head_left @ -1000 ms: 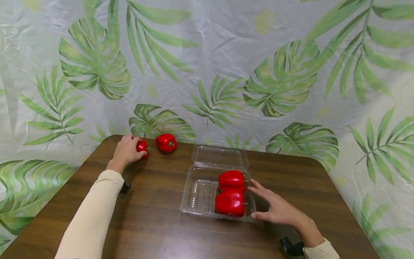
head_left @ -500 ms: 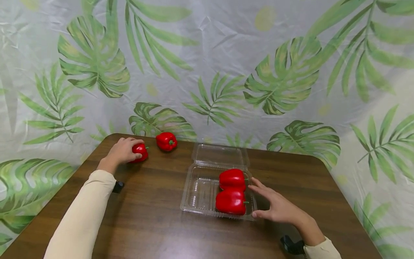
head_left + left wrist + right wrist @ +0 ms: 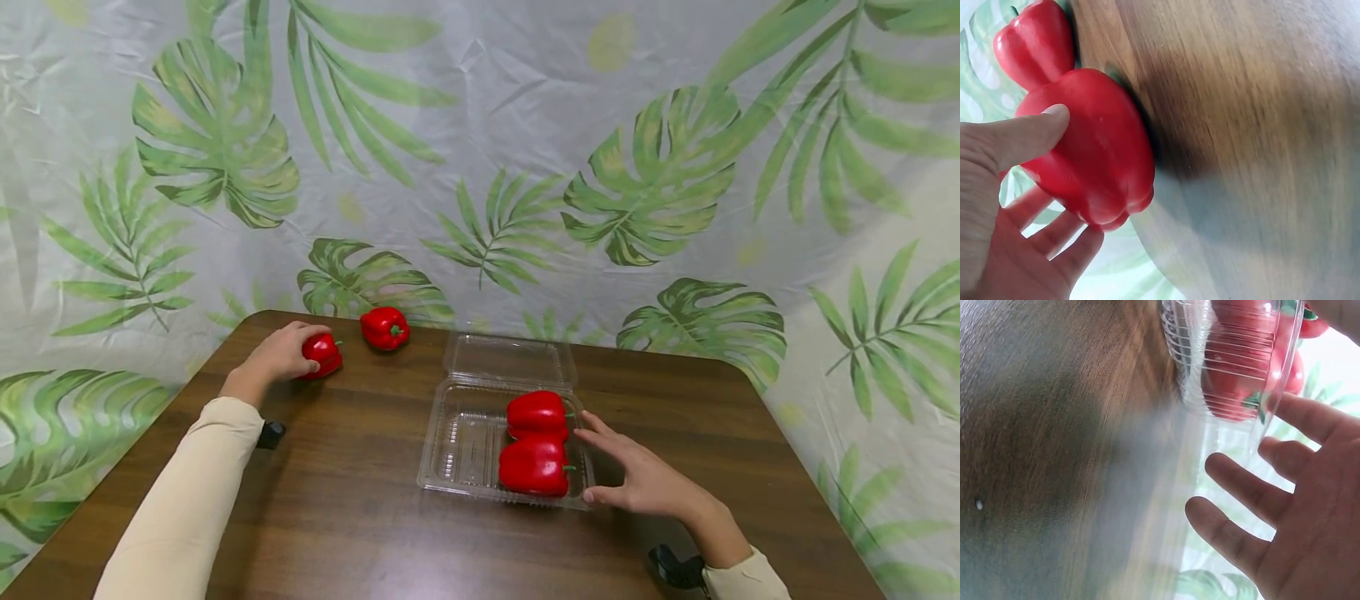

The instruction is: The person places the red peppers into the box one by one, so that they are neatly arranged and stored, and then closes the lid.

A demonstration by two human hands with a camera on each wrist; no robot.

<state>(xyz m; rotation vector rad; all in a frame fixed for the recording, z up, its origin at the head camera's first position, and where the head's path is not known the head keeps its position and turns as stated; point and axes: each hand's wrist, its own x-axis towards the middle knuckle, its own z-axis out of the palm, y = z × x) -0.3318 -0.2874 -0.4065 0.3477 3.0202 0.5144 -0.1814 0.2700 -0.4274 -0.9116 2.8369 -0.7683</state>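
Observation:
My left hand (image 3: 276, 358) holds a glossy red bell pepper (image 3: 322, 356) at the table's far left. In the left wrist view the thumb lies over one side of this bell pepper (image 3: 1097, 144), with fingers behind it. Just beyond stands another red bell pepper (image 3: 385, 328) with a green stem. Two more red bell peppers (image 3: 534, 467) lie side by side in the right half of a clear plastic clamshell container (image 3: 457, 450). My right hand (image 3: 645, 479) is spread at the container's right side, thumb and index fingertip right at its rim (image 3: 1291, 350).
The container's transparent lid (image 3: 510, 360) lies folded back toward the far edge of the brown wooden table (image 3: 360, 517). A leaf-patterned cloth (image 3: 495, 125) hangs behind the table. Dark wrist cameras (image 3: 675, 569) sit on both wrists.
My left hand has shifted a little left and toward me, and the bell pepper in it has moved and turned with it. The right hand and the container stay put.

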